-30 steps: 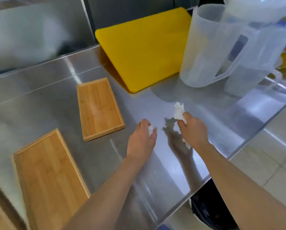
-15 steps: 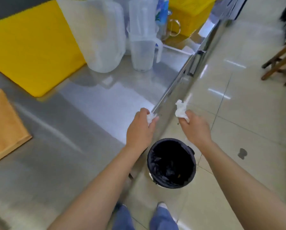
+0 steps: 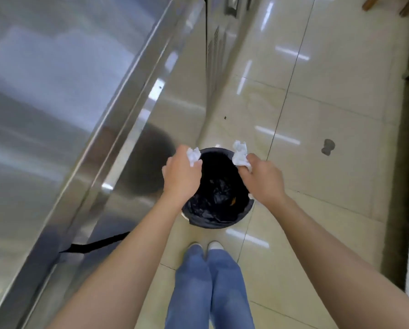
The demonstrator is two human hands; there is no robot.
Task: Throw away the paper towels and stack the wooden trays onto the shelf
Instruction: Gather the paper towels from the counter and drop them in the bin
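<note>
My left hand (image 3: 182, 174) grips a crumpled white paper towel (image 3: 193, 156) over the left rim of a round bin lined with a black bag (image 3: 219, 210). My right hand (image 3: 261, 178) holds a second crumpled white paper towel (image 3: 239, 156) over the bin's right rim. Both hands hover above the bin's opening, which stands on the floor just ahead of my feet. The wooden trays are out of view.
The steel counter's top (image 3: 44, 91) and front edge (image 3: 132, 110) run along the left. Beige floor tiles (image 3: 317, 115) spread to the right, with a dark stain (image 3: 327, 147) on them. My jeans and white shoes (image 3: 209, 281) show below the bin.
My view has swung down from the counter to the floor. Both hands, still holding the paper towels, have moved off the counter's edge to above the bin.
</note>
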